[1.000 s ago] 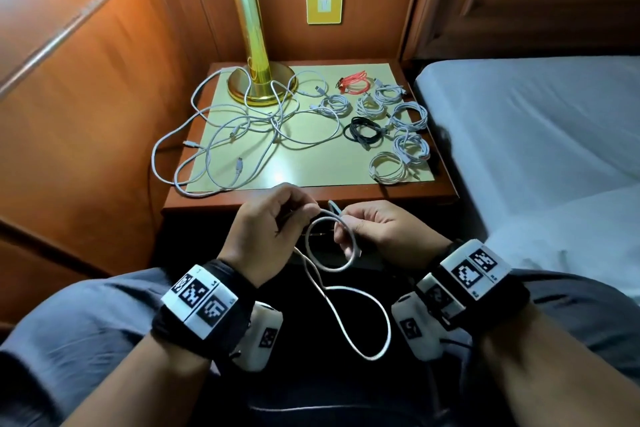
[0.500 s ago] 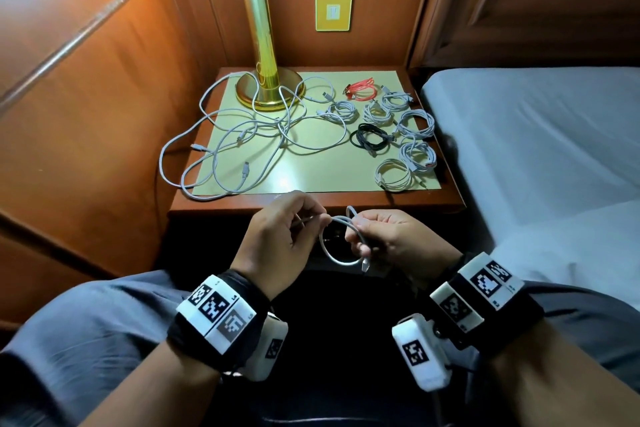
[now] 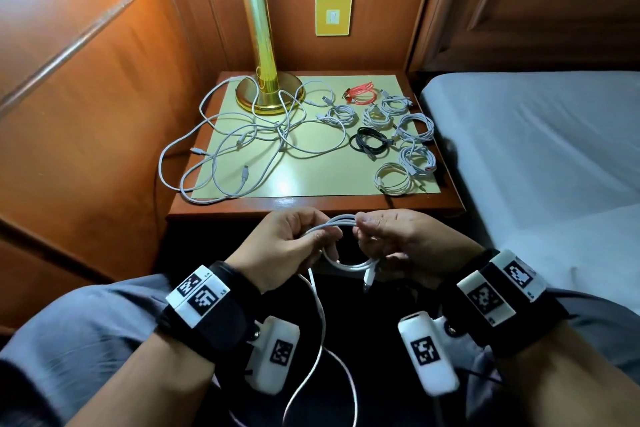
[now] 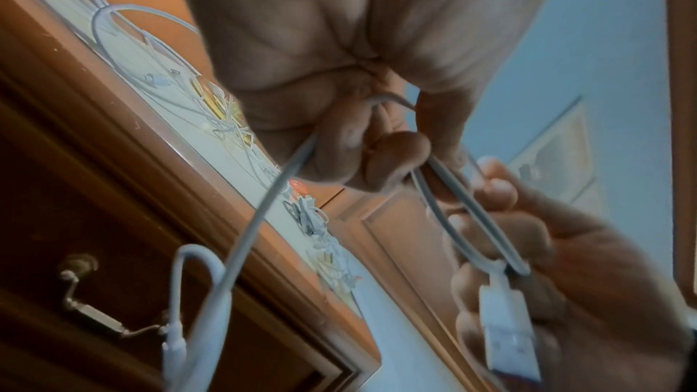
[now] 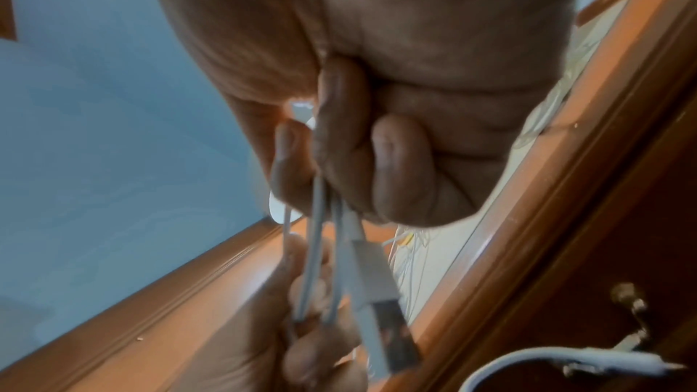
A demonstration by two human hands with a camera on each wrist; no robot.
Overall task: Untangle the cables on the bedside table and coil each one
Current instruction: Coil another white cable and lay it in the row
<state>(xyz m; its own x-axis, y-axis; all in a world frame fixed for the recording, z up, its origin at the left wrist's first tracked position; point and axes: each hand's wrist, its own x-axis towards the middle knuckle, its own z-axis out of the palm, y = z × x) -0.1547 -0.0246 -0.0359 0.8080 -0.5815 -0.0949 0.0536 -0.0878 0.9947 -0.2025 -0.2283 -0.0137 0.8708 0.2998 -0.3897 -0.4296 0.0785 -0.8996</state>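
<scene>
nearest the camera, in front of the bedside table point(image 3: 311, 208): left hand point(image 3: 284, 246) curled round a white cable point(image 3: 341, 220), fingers point(image 4: 377, 160) folded over the strands. right hand point(image 3: 391, 239) likewise curled, pinching the same white cable on the opposite side of the loop. several turns of the coil held between both hands, just off the front edge of the bedside table and above the lap. usb plug point(image 3: 369, 279) hanging from the underside of the coil, beside the right fingers point(image 5: 399, 166). loose tail of the cable dropping from the left hand toward the lap in a long loop.

on the bedside table, left half: tangled white cables point(image 3: 242, 146) spread loose, some loops overhanging the left edge. right half: coiled white cables point(image 3: 394, 178) set in a cluster, apart from the tangle, with a black coiled cable point(image 3: 370, 144) among them. far right corner: red coiled cable point(image 3: 362, 94). far left of the table: brass lamp point(image 3: 266, 87) upright, one loose cable running round its base.

beyond the bedside table: yellow wall plate point(image 3: 333, 15) on the wood panel. right of the bedside table: bed point(image 3: 536, 149) with grey sheet.
</scene>
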